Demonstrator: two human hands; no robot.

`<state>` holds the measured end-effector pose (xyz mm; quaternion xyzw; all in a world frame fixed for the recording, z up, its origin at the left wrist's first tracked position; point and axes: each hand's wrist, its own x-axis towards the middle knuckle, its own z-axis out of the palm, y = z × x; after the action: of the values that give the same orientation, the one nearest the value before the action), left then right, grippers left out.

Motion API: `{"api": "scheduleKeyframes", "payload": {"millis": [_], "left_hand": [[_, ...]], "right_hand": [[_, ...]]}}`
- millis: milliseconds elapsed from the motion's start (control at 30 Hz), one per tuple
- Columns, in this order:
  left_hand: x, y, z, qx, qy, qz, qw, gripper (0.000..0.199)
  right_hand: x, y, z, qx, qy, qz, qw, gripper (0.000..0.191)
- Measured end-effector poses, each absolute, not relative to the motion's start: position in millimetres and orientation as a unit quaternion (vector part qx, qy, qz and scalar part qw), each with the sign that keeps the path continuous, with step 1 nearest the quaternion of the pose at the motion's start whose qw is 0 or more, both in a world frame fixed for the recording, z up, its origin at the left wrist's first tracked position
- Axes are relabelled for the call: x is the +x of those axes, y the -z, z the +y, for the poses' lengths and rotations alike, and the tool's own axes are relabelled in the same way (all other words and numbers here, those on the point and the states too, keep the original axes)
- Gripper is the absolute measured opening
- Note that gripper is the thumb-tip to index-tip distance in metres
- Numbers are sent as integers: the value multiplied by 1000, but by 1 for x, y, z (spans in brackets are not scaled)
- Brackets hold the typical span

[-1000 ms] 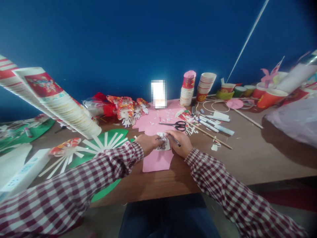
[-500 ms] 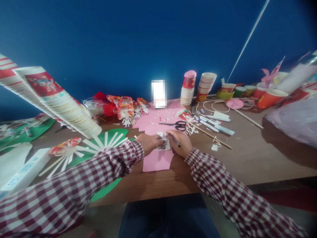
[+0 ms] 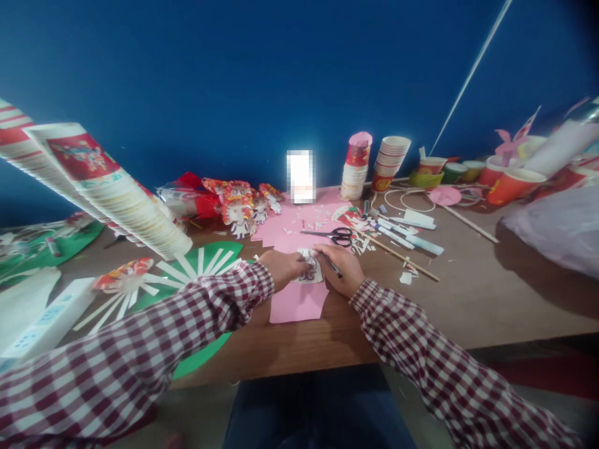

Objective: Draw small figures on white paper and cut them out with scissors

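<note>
A small white paper piece [image 3: 309,272] with a dark-lined figure drawn on it lies on the pink paper [image 3: 299,304] at the middle of the table. My left hand [image 3: 282,268] pinches the left side of this piece, thumb on top. At its right side, my right hand [image 3: 344,267] is closed around a dark pen [image 3: 336,269], whose tip is hidden by the fingers. Black-handled scissors [image 3: 340,236] rest just beyond my hands, blades pointing left. Several cut-out figures [image 3: 239,218] with red and orange heads stand behind my left hand.
Stacked paper cups [image 3: 112,187] lean at the left, above green paper [image 3: 219,255] with white strips. More cup stacks [image 3: 355,168] stand at the back. Markers [image 3: 397,234], a wooden stick [image 3: 407,259] and paper scraps lie to the right. A plastic bag [image 3: 556,224] is far right.
</note>
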<state>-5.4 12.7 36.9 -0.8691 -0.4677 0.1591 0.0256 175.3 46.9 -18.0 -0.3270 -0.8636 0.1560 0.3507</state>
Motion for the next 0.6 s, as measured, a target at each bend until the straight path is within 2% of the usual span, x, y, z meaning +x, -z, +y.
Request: {"api": "scheduleKeyframes", "payload": {"millis": [333,600], "left_hand": [[-6,-40,8,-869,-143,-473,17,40],[-8,-39,21,-873,-176,-454,8,42]], "right_hand": [[175,18,47,-333,-153,-860,354,26],[175,18,46,-339,-155,-859,352,24]]}}
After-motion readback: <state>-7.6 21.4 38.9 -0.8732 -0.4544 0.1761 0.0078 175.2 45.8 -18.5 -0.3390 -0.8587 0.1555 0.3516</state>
